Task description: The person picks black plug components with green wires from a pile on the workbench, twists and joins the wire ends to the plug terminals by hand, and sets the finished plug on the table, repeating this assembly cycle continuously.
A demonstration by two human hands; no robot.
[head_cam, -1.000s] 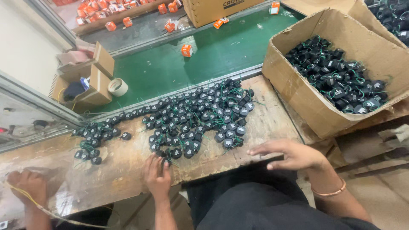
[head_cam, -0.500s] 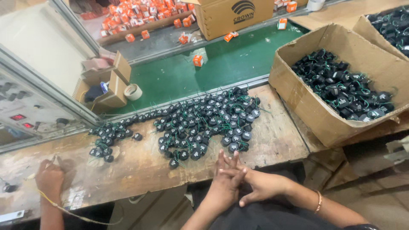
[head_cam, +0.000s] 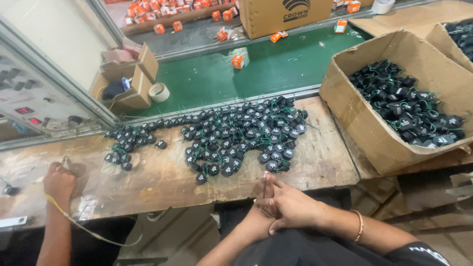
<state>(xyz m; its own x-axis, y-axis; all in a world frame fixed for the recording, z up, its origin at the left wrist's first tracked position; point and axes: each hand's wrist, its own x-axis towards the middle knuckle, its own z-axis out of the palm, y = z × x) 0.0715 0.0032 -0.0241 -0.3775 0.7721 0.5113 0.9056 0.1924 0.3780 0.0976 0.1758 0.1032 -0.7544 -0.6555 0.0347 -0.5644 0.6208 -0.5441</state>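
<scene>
Hands meet at the lower middle of the frame: our right hand (head_cam: pixel 295 207) lies over our left hand (head_cam: pixel 258 216), palms and fingers pressed together just at the near edge of the worn wooden surface (head_cam: pixel 162 177). Neither grip has hold of anything; each is closed only against the other hand. A thin bangle (head_cam: pixel 360 225) circles our right wrist.

Nearest to our hands, just above them on the surface, lies a broad heap of small black parts with green wires (head_cam: pixel 246 135), spread across the middle of the frame. A smaller cluster of the same parts (head_cam: pixel 125 145) lies to its left, joined to the heap by a thin row along the far edge of the surface. We touch none of them.

At the right of the frame an open cardboard box (head_cam: pixel 374 133) holds many more of the black parts. Beyond the surface runs a green belt (head_cam: pixel 276 69) with a few small orange boxes (head_cam: pixel 238 61) on it, a roll of tape (head_cam: pixel 159 92) and a small open carton (head_cam: pixel 133 83) at the upper left, and a larger closed carton (head_cam: pixel 286 17) at the top.

At the lower left, another person's hand (head_cam: pixel 59 182) rests on the surface, closed on a slim tool we cannot make out, with a yellow cord (head_cam: pixel 74 221) trailing down from it.
</scene>
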